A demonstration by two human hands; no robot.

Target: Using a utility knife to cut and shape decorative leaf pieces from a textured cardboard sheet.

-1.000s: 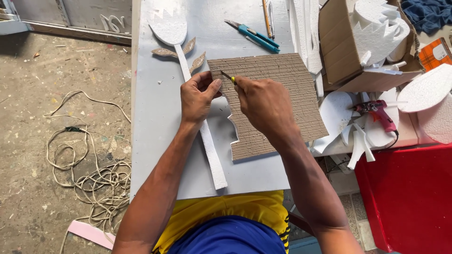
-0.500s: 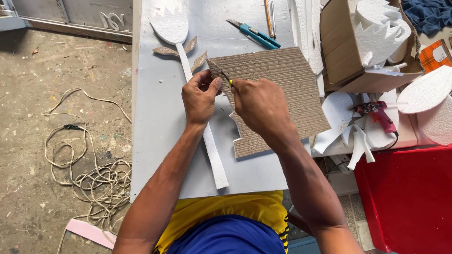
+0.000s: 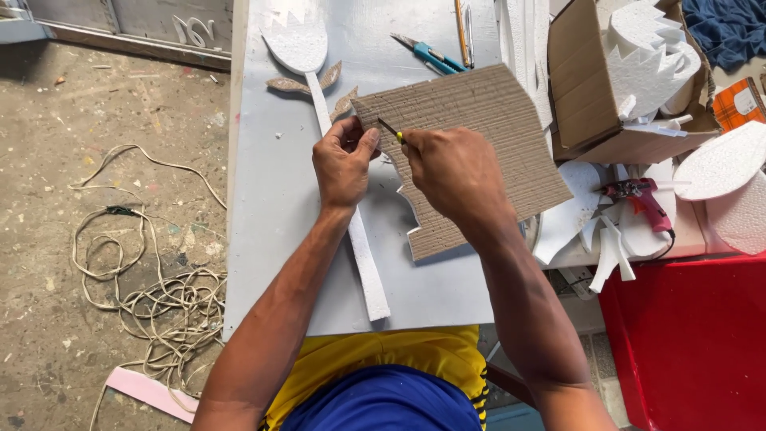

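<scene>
Blade (image 3: 388, 128) now farther up-left, tip up-left.

Grey worktable (image 3: 271, 239) stands on bare, dusty concrete floor (image 3: 96, 112). Tangled pale cord (image 3: 152, 295) lies on floor left of table, pink strip (image 3: 148, 391) near it. Metal frame (image 3: 120, 36) runs along top left. Red bin (image 3: 686, 343) sits at right. Even daylight, soft shadows.

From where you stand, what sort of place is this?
Probably a craft or decoration workshop. White foam cutouts fill a cardboard box, a glue gun lies on the grey worktable, and the right hand works a small blade on corrugated cardboard.
</scene>
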